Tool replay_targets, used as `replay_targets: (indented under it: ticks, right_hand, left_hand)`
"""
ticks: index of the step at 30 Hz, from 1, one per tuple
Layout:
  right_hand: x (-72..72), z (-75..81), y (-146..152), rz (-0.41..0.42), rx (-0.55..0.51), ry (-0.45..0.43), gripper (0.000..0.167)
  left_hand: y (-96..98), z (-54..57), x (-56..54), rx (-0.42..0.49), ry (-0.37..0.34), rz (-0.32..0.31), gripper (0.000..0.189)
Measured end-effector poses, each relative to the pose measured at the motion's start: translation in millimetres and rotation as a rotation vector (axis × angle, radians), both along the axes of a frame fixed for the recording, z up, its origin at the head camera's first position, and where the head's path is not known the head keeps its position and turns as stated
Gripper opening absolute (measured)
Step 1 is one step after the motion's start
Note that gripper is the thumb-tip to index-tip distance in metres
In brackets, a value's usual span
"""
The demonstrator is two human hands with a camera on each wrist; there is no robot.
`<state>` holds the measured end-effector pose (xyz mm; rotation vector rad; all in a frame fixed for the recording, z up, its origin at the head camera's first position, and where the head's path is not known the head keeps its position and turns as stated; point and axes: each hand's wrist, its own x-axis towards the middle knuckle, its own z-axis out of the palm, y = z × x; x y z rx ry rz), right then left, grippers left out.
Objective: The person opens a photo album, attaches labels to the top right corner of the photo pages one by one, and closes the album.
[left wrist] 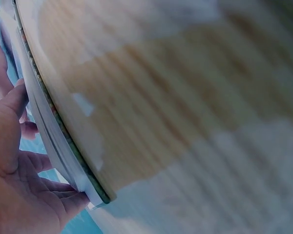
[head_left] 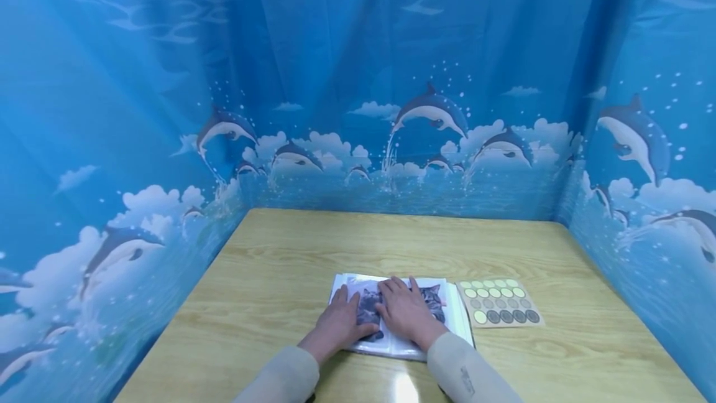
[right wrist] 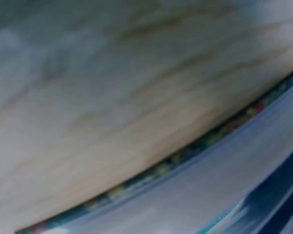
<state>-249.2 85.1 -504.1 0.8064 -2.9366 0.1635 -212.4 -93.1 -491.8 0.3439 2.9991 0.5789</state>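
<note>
A photo album (head_left: 457,322) lies opened on the table, its white pages holding grey tabby cat pictures (head_left: 433,298). My left hand (head_left: 339,323) rests on the left page, fingers extended and thumb reaching toward the middle. Across the centre and right page, my right hand (head_left: 404,311) lies with its fingers spread, covering part of the pictures. In the left wrist view, fingers of the left hand (left wrist: 29,195) touch the album's page side (left wrist: 53,139). The right wrist view shows the album's colourful patterned cover edge (right wrist: 180,157); the right hand is out of that view.
To the album's right is a sheet of round stickers (head_left: 506,305), some pale yellow-green and some dark grey. The wood-grain table (head_left: 268,254) is enclosed at the back and sides by blue dolphin-print curtains (head_left: 335,79).
</note>
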Motion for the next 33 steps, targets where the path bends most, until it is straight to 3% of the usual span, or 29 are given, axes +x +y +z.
replay_targets:
  ticks: [10,21,33]
  right_hand:
    - [-2.8,-1.4,2,0.004,0.028,-0.072,0.062]
    - [4.3,-1.7,2,0.033,0.06,-0.052,0.062]
    - [11.1,4.9,9,0.029,0.032,-0.079,0.063]
  left_hand:
    - [3.3,2.4,0.7,-0.01,-0.01,-0.005,0.088]
    - [2.9,3.0,1.2,-0.018,-0.003,-0.011,0.089]
    - [0.2,-4.8,-2.4,-0.008,-0.008,0.0,0.091]
